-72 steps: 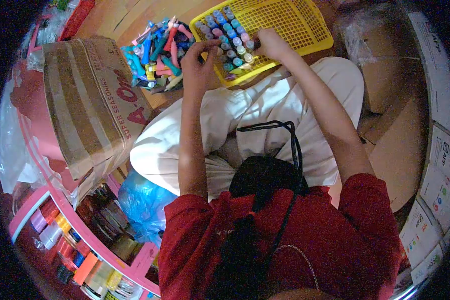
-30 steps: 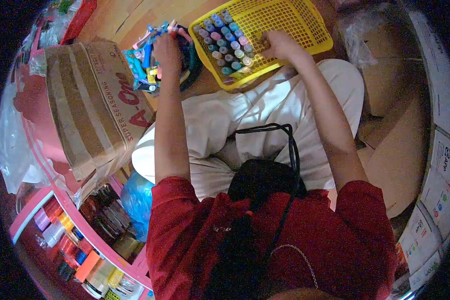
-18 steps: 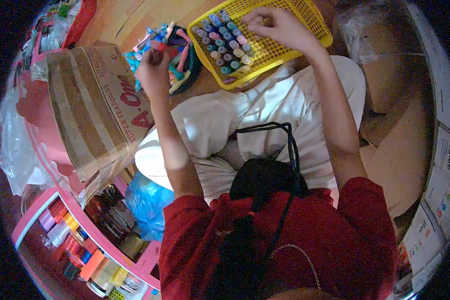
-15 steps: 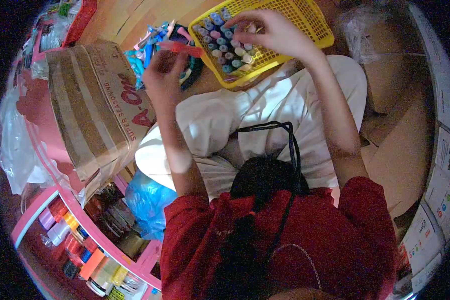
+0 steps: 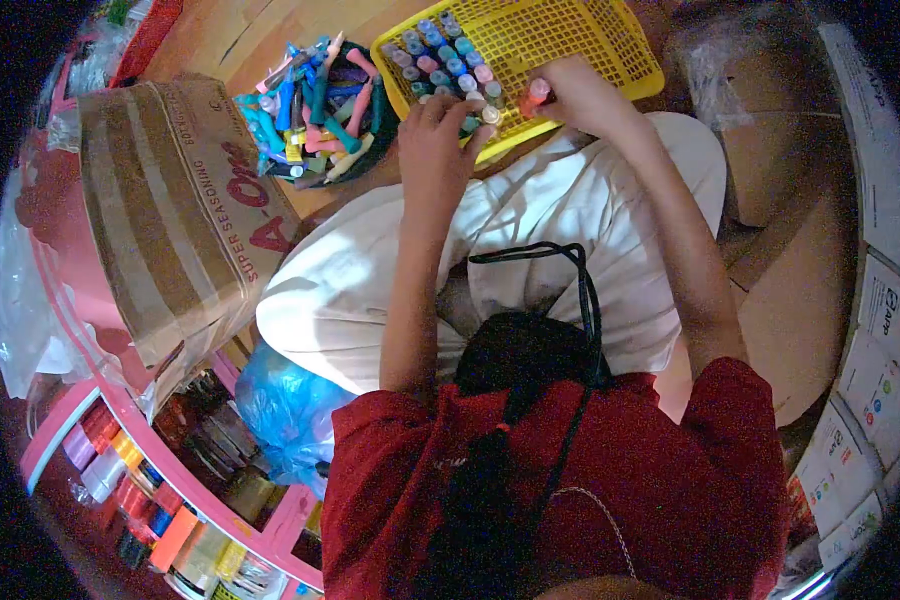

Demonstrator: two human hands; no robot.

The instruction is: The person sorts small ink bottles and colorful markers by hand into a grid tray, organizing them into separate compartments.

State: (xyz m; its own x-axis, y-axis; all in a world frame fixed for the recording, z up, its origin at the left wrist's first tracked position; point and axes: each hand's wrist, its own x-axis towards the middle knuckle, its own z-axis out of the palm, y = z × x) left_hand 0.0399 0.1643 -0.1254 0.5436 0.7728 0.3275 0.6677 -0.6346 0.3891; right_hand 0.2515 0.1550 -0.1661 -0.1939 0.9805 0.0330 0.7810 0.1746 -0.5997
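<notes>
A yellow plastic basket lies beyond my crossed legs, with rows of upright pen-like tubes with coloured caps in its left part. My right hand is closed around a red pen-like tube, held upright at the right end of the rows. At the basket's near left corner, my left hand rests its spread fingers over the nearest tubes; its fingertips are partly hidden among them. Left of the basket, a dark round container is heaped with loose tapered tubes in blue, teal, pink and yellow.
A taped cardboard box stands at left, with a blue plastic bag nearer me. Below it is a pink-framed shelf holding coloured rolls. Flattened cardboard and white cartons line the right side.
The red tube has passed from my left hand, over the round container, to my right hand in the basket. My left hand has moved right to the basket's near edge.
</notes>
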